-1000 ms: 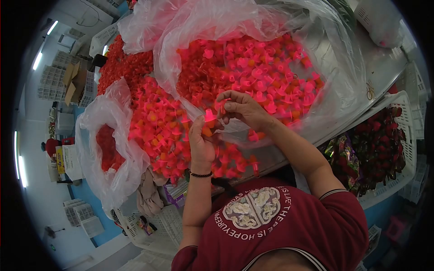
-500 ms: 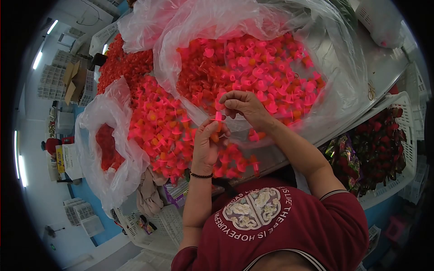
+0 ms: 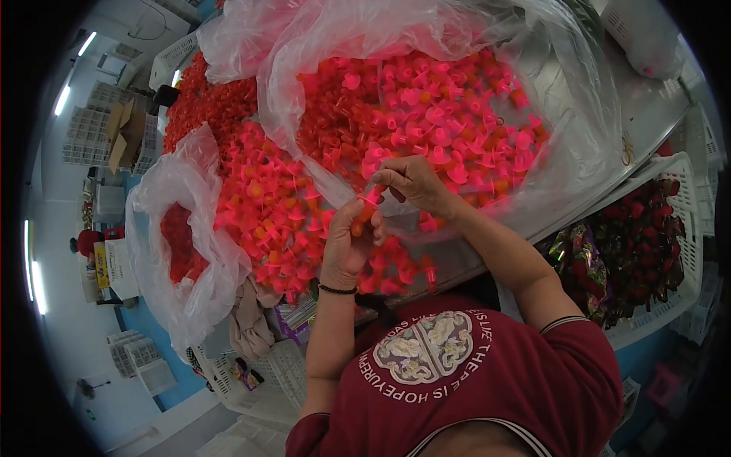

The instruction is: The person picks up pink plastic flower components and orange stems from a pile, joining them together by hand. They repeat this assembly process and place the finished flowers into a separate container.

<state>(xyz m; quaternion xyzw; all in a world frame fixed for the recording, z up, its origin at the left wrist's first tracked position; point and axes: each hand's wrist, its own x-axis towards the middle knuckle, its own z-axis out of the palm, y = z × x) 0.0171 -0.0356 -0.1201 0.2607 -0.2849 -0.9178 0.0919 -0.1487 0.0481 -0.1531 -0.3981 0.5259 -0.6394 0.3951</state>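
Note:
Both hands meet over the table at a small pink and orange plastic piece [image 3: 368,207], shaped like a pacifier. My left hand [image 3: 348,240], with a dark beaded bracelet on the wrist, is closed round its lower part. From the upper right, my right hand [image 3: 413,183] pinches the top end, where a red part shows between thumb and finger. Behind the hands lies a clear plastic bag [image 3: 324,179], open, holding red pieces [image 3: 335,126] and pink pieces [image 3: 438,126]. A heap of similar pink and orange pieces [image 3: 266,198] spreads left of my left hand.
Another clear bag [image 3: 145,251] with red pieces stands at the left edge. A white crate [image 3: 691,251] of dark red wrapped items is at the right. Below the table's left side are a beige cloth [image 3: 251,324] and a white basket [image 3: 282,373].
My right hand has come down slightly toward my left hand and now grips the top of the piece. A red part now shows on the pink piece's top.

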